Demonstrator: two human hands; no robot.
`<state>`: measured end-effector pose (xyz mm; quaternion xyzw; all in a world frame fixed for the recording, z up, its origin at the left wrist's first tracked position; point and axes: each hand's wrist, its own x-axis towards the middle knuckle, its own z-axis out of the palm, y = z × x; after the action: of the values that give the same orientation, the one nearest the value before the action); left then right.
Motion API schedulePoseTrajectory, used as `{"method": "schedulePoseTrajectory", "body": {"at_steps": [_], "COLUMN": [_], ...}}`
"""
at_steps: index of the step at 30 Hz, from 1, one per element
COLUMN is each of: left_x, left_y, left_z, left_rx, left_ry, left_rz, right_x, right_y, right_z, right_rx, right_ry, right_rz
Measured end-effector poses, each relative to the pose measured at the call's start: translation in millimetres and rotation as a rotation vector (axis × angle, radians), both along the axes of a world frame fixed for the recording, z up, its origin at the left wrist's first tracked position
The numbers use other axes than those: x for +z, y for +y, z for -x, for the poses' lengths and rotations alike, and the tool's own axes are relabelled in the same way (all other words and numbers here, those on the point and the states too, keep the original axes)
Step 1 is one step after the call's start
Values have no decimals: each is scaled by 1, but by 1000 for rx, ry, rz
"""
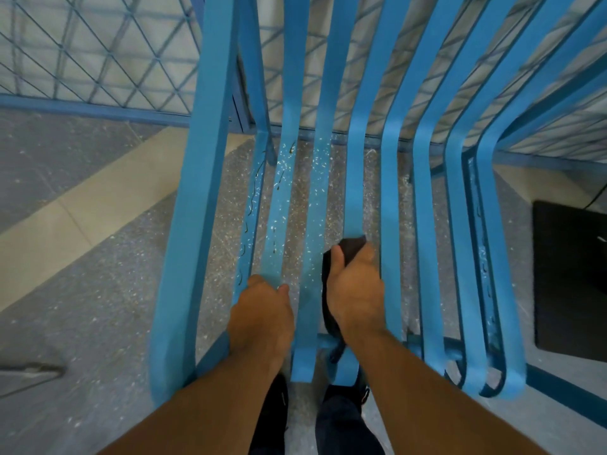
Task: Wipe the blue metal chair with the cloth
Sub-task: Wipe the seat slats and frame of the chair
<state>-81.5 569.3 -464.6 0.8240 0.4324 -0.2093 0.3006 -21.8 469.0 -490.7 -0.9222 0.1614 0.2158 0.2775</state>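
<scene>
- Chair (193, 224): blue metal; the seat is built of parallel slats (282, 192) that bend up into the backrest beyond the fingers of both hands.
- Left hand (261, 310): fingers curled over a seat slat on the armrest side, gripping it; the fingertips are hidden beneath the slat.
- Right hand (356, 290): thumb and fingers curled round a dark cloth (353, 246), pressing it onto a middle slat. One slat lies free between the two hands.
- Cloth: bunched, showing just ahead of the right fingertips and along the thumb side of the palm, touching the slat.
- Slats ahead of the left fingers carry white specks; the slat ahead of the right fingers is plain blue.
- Black mat (568, 274): on the floor, well to the right of the right fingers.
</scene>
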Motion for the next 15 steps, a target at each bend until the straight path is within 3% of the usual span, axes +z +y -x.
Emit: {"method": "schedulePoseTrajectory", "body": {"at_steps": [7, 15], "left_x": [-3, -9], "left_y": [-2, -3], "left_z": [21, 32], "left_rx": [-6, 18], "left_ry": [35, -27], "left_rz": [-9, 71], "right_x": [12, 8], "right_y": [-20, -10], "right_z": [89, 31], "right_rx": [54, -67], "right_ry": [7, 159], "right_rz": [3, -24]}}
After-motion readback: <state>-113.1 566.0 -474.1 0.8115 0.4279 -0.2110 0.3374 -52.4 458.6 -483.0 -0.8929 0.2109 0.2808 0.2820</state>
